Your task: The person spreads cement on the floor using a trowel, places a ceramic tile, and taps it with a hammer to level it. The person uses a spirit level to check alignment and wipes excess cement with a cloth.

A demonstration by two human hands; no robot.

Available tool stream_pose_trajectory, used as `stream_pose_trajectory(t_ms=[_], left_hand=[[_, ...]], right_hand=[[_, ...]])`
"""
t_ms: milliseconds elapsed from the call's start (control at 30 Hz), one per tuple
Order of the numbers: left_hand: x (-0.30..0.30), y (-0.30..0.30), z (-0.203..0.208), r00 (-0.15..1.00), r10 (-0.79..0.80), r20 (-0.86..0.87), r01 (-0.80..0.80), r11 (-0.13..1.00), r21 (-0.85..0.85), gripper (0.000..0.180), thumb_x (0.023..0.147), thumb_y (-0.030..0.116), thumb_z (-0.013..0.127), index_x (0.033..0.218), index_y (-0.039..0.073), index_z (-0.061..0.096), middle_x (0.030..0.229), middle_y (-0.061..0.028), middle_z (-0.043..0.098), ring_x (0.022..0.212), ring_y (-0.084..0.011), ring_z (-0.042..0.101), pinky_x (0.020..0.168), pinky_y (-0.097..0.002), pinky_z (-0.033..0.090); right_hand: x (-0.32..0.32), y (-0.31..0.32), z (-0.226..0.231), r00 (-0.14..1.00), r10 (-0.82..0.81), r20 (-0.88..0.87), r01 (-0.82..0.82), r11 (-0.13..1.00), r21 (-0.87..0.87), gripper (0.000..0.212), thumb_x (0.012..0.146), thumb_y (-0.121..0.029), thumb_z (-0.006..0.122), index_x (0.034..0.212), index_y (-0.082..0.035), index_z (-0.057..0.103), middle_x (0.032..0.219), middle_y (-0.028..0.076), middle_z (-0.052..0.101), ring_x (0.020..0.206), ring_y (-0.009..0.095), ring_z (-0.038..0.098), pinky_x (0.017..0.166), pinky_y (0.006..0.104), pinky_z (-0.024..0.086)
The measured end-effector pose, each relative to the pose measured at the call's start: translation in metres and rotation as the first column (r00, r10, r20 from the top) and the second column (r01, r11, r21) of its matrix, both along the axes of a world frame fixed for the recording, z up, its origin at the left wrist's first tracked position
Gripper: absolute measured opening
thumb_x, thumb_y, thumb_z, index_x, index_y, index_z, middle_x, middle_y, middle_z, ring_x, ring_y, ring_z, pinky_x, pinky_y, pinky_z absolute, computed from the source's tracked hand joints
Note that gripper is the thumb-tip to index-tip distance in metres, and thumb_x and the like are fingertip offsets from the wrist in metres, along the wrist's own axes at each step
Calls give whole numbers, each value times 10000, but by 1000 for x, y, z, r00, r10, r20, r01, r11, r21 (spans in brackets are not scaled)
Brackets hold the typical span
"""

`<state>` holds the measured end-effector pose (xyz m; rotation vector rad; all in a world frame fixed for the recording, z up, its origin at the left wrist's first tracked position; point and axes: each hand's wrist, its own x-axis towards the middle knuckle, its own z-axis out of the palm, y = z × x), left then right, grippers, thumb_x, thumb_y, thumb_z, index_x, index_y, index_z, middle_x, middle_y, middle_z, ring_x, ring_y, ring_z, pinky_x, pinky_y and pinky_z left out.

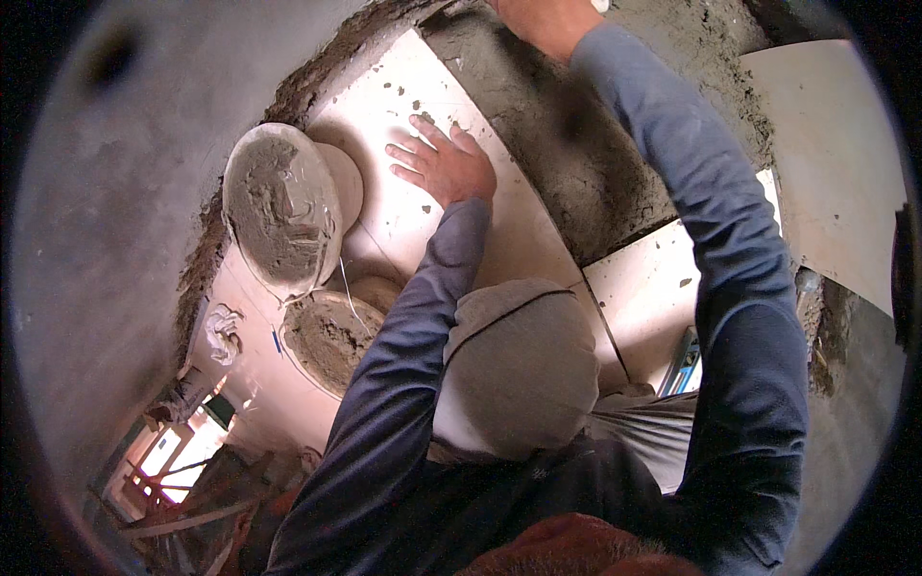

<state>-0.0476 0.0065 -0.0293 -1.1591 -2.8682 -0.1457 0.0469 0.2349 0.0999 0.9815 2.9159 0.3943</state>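
My left hand lies flat with its fingers spread on a large pale floor tile dotted with crumbs of mortar. My right hand reaches to the far edge of the view, beyond the wet grey mortar bed. Its fingers are cut off there, so whatever they touch or hold is hidden. A small white thing shows just beside it. Left of my left hand, a bucket full of grey mortar stands against the wall. A second mortar bucket sits nearer, partly behind my left sleeve.
A grey plastered wall rises on the left. My bent knee in grey cloth juts between my arms. A crumpled white cloth lies beside the buckets. A blue tool rests by my right arm. Another pale panel stands at right.
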Motion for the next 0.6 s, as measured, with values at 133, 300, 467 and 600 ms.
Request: stream_pose_trajectory(t_ms=[133, 300, 467, 600], left_hand=[[1, -1, 1, 1000, 4, -10, -4, 1000, -29, 708, 1044, 390, 372, 1594, -15, 186, 1625, -352, 111, 1513, -537, 57, 1213, -635, 42], [1, -1, 3, 1000, 4, 3, -4, 1000, -25, 699, 1054, 395, 337, 1591, -24, 182, 1627, -351, 102, 1517, -531, 44, 1215, -633, 20], [0, -2, 1, 1000, 0, 24, 0, 1000, -14, 697, 1056, 399, 323, 1592, -23, 179, 1628, -351, 100, 1517, -530, 40, 1217, -629, 12], [1, -2, -2, 999, 1, -40, -1, 1000, 18, 678, 1053, 394, 360, 1575, -22, 241, 1614, -358, 152, 1503, -538, 105, 1210, -637, 63]], right_hand=[[11, 6, -2, 995, 87, 45, -86, 996, -18, 210, 883, -189, 591, 850, -123, 788, 856, 126, 759, 790, 284, 736, 622, 403, 523], [34, -7, -28, 978, -160, -134, 132, 971, -197, 193, 871, -212, 604, 844, -117, 770, 826, 126, 748, 759, 320, 723, 623, 445, 537], [69, -58, -18, 991, 23, -130, -57, 962, -267, 230, 993, -210, 536, 1105, -97, 701, 886, 182, 725, 833, 368, 720, 740, 480, 566], [125, -62, -10, 995, -28, 100, 59, 945, -322, 276, 972, -238, 543, 1192, -171, 697, 869, 175, 720, 819, 348, 722, 729, 453, 567]])
